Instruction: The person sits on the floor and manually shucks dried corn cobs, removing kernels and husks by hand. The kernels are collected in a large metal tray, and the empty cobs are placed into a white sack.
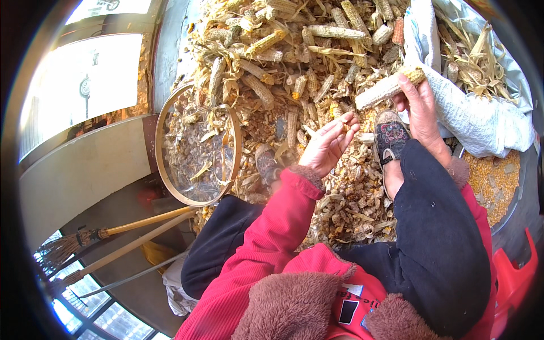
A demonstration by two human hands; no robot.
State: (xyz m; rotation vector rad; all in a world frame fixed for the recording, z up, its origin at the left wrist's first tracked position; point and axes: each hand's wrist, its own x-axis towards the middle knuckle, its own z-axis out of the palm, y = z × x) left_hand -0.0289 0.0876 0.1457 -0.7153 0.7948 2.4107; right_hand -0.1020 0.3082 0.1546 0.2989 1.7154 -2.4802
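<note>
My right hand (418, 108) grips a mostly bare, whitish corn cob (378, 91) by its end, where yellow still shows near the thumb. The cob points down to the left, above my right shoe (389, 134). My left hand (329, 142) is just left of the cob and apart from it, with its fingers curled and the tips close together. Whether anything small lies between those fingertips cannot be made out. Beneath both hands spreads a heap of corn cobs, husks and loose kernels (352, 199).
A round sieve with a wooden rim (161, 163) leans on the heap at left. To the right, a white woven sack (478, 110) holds husks, beside a container of yellow kernels (488, 182). Brooms (140, 221) lie lower left. Part of a red plastic object (512, 276) shows lower right.
</note>
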